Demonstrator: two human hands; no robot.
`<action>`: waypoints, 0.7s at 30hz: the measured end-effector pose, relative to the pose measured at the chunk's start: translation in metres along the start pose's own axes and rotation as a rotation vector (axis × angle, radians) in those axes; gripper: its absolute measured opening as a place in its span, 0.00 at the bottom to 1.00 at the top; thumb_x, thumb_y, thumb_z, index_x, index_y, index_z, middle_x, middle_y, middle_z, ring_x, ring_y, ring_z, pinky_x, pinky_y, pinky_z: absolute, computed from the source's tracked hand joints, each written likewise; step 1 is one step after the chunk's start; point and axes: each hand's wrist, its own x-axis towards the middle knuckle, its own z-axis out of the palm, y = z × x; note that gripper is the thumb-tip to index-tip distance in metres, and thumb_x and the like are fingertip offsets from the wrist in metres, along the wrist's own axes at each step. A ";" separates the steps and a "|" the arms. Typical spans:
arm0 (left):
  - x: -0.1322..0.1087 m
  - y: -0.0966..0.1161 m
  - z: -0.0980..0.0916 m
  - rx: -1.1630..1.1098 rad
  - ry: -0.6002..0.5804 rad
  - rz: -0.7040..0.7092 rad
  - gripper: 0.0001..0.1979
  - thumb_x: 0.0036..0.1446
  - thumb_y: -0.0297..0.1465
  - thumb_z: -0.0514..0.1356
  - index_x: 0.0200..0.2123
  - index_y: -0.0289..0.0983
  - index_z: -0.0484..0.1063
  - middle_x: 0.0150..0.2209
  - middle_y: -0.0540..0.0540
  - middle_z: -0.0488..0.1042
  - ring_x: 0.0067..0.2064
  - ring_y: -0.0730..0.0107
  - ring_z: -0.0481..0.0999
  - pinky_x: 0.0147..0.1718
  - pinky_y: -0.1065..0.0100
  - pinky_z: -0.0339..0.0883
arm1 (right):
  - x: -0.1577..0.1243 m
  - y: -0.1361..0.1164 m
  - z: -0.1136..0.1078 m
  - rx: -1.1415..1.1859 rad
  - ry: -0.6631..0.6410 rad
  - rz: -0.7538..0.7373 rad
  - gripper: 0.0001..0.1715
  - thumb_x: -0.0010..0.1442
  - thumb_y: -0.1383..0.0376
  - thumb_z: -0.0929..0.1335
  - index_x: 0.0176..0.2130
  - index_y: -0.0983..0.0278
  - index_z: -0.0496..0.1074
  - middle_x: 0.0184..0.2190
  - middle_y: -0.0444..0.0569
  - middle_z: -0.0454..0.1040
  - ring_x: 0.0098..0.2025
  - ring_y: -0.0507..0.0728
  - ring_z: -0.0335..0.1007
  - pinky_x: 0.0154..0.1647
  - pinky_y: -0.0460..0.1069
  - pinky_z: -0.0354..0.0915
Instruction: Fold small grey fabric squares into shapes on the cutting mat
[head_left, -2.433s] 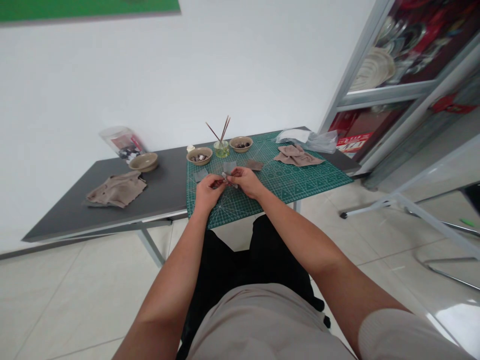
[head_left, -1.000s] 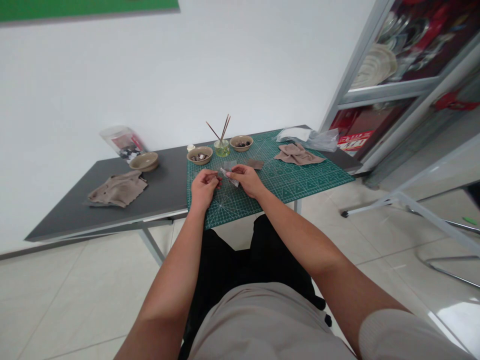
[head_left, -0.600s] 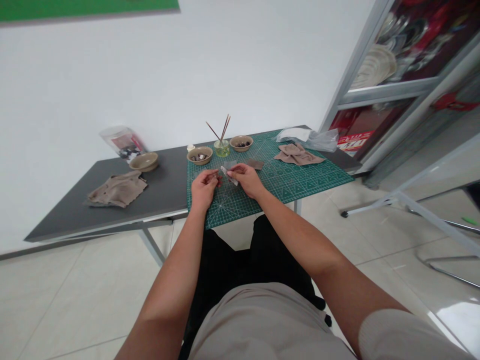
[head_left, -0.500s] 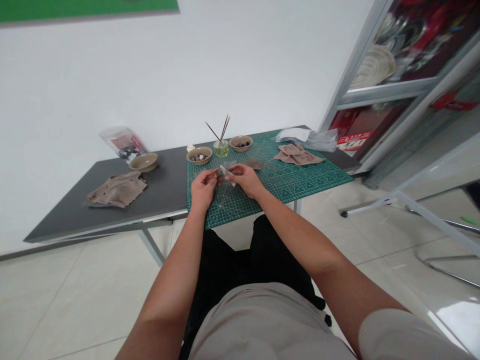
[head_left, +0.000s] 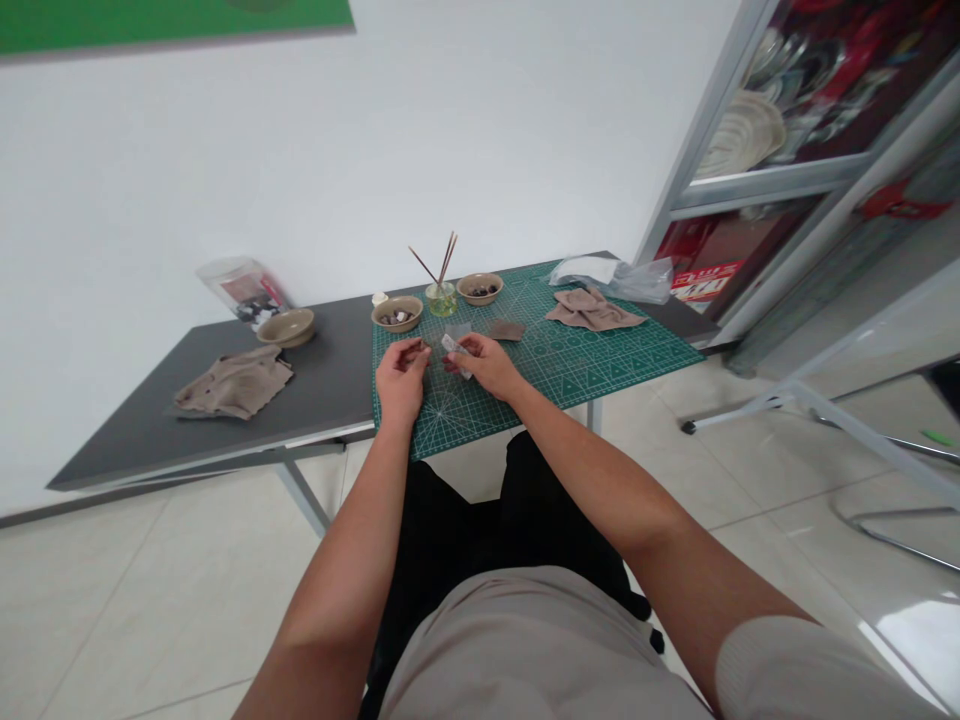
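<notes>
The right hand (head_left: 486, 366) pinches a pale scrap (head_left: 451, 345) at the left hand's (head_left: 400, 376) two o'clock over the green mat (head_left: 600, 355), seemingly partway (the left grip I cannot tell), with the scrap not yet set down and a brown patch (head_left: 507, 330) lying untouched at one o'clock.

No words, brands or numbers can be read. The red sign (head_left: 706, 283) low behind the glass of the door (head_left: 682, 200) bears white lettering, too blurred to make out. The mat (head_left: 622, 362) is printed with white grid lines, rays and triangles; any figures on it are too small to tell. The pale piece (head_left: 452, 345) in the right hand (head_left: 487, 366) has dark specks, not readable as letters.
</notes>
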 end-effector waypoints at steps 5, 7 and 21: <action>0.002 0.001 -0.001 0.083 0.084 0.048 0.12 0.51 0.34 0.65 0.39 0.37 0.73 0.36 0.47 0.77 0.36 0.71 0.75 0.38 0.68 0.72 | 0.004 0.008 -0.001 -0.237 -0.082 -0.006 0.16 0.50 0.54 0.73 0.33 0.64 0.73 0.29 0.45 0.76 0.30 0.53 0.70 0.30 0.46 0.62; 0.002 0.002 -0.001 0.084 0.104 0.054 0.12 0.51 0.34 0.64 0.39 0.36 0.73 0.35 0.47 0.76 0.36 0.72 0.75 0.38 0.69 0.71 | 0.006 0.009 -0.003 -0.371 -0.085 -0.031 0.14 0.52 0.56 0.71 0.32 0.65 0.74 0.27 0.44 0.74 0.29 0.52 0.68 0.30 0.45 0.61; -0.003 0.014 0.000 0.270 -0.180 0.029 0.08 0.50 0.29 0.62 0.36 0.37 0.73 0.35 0.48 0.78 0.37 0.70 0.76 0.39 0.68 0.69 | 0.005 -0.023 -0.011 -1.150 -0.063 -0.126 0.23 0.51 0.61 0.74 0.47 0.63 0.75 0.49 0.56 0.71 0.53 0.65 0.63 0.52 0.59 0.59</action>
